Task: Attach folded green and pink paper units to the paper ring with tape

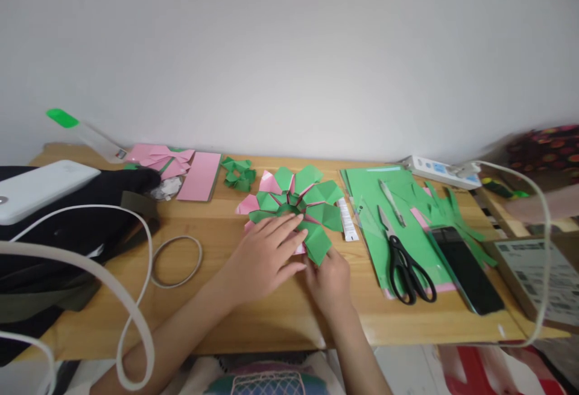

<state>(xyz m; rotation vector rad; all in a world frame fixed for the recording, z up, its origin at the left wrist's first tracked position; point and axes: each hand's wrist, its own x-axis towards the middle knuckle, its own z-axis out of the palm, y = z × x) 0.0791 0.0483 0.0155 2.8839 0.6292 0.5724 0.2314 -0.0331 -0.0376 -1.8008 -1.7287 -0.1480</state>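
A round folded-paper flower (322, 193) with green and pink petals lies on the wooden table in front of me. My left hand (271, 250) rests flat over its near left part, fingers stretched toward the centre and thumb apart. At the near right edge, my right hand (332, 280) is closed around a green petal, with its fingertips partly hidden under the paper. Behind the flower, to the left, sits a smaller green folded-paper ring (239, 173). A narrow white printed strip or tube (348, 220) lies just right of the flower.
Right: green paper sheets (371, 244) with black-handled scissors (404, 268), a cutter-like tool (392, 202), phone (465, 268) and power strip (441, 170). Left: pink paper stack (199, 176), tape roll (177, 261), black bag (122, 202) and white device (45, 190). White cables loop across the front left.
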